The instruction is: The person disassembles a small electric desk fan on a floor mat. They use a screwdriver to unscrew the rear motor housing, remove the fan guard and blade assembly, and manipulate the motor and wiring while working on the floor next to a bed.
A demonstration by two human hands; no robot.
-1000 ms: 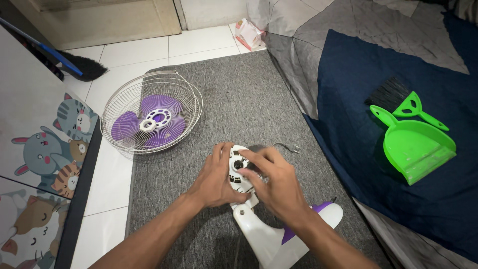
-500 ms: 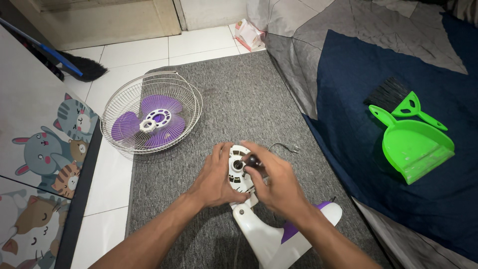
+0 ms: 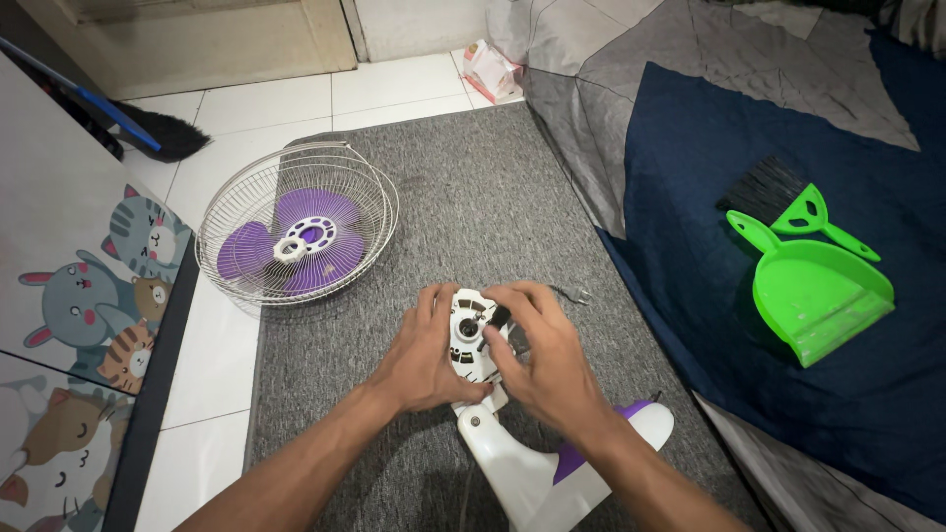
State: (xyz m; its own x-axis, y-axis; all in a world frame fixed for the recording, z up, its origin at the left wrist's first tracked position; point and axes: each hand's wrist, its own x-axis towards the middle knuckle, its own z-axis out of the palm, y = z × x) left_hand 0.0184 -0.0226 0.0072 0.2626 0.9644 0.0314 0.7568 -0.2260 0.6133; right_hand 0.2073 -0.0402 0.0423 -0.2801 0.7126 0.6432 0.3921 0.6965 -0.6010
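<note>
A white fan motor housing (image 3: 467,340) stands on its white and purple base (image 3: 552,463) on the grey carpet (image 3: 463,207). My left hand (image 3: 419,355) grips the housing's left side. My right hand (image 3: 542,360) covers its right side, fingers curled over the front near the shaft. A wire fan guard (image 3: 296,222) lies on the carpet's far left edge, with the purple blade (image 3: 296,241) and a white cap inside it.
A green dustpan (image 3: 813,291) and black-bristled brush (image 3: 778,197) rest on a dark blue cloth at the right. A grey bedsheet runs along the right. A broom (image 3: 148,133) lies on white tiles at top left; a cartoon-animal panel stands on the left.
My right hand's fingers shifted down over the housing's front, covering the dark shaft that showed before. The view moved slightly; the left hand kept its grip.
</note>
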